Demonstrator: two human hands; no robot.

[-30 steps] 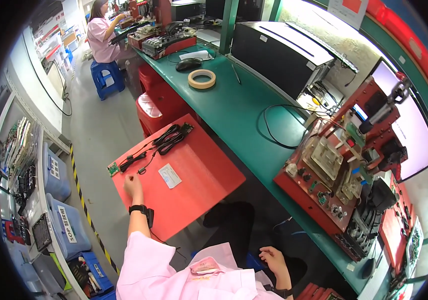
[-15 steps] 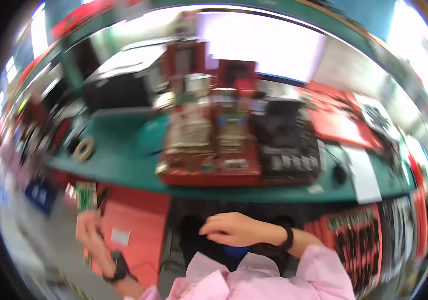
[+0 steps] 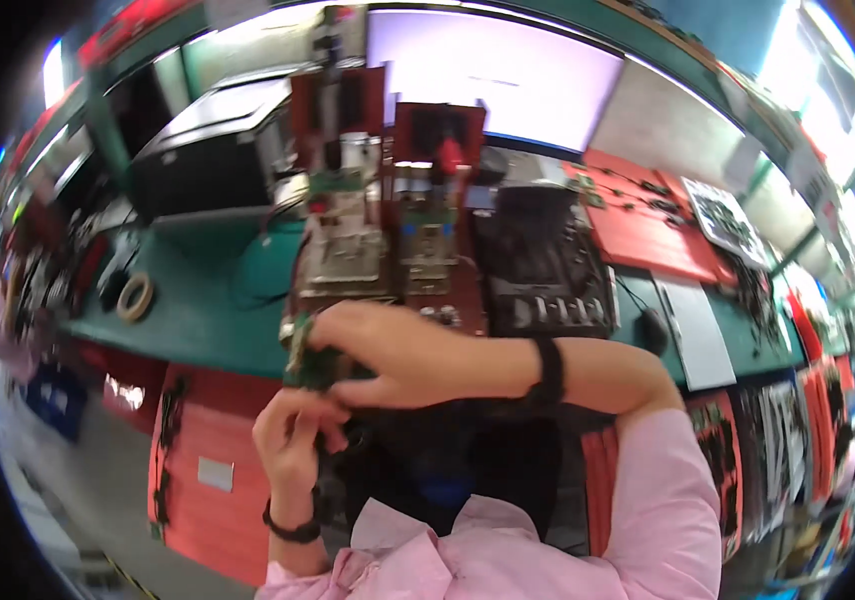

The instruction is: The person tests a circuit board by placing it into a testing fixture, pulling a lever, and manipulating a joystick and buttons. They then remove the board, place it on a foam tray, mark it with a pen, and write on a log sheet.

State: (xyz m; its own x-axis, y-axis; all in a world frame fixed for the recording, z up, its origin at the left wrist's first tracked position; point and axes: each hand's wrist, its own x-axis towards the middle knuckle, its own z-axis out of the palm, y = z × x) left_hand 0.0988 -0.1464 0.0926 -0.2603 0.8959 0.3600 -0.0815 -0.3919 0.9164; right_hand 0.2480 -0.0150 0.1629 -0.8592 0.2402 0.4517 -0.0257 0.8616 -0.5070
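A green circuit board [image 3: 310, 370] is held up between my two hands at the front edge of the bench, tilted nearly edge-on. My right hand [image 3: 403, 355] reaches across from the right, its thumb and fingers closed round the board's upper and right side. Below it, my left hand [image 3: 293, 440] has its fingers bent at the lower end of the same board. Part of the board is covered by my right hand. Just behind stands a red-based test fixture [image 3: 343, 255] with metal plates, and another fixture [image 3: 433, 245] beside it.
A black tray [image 3: 538, 255] stands right of the fixtures. Red foam panels with cables [image 3: 648, 215] lie at the back right. A roll of tape [image 3: 135, 297] rests on the green bench at left. A red foam sheet [image 3: 218, 510] lies low left. A lit monitor [image 3: 498, 75] stands behind.
My left hand has brought the circuit board up and right from the red sheet at lower left. My right hand has moved up and left onto it. The view has shifted slightly.
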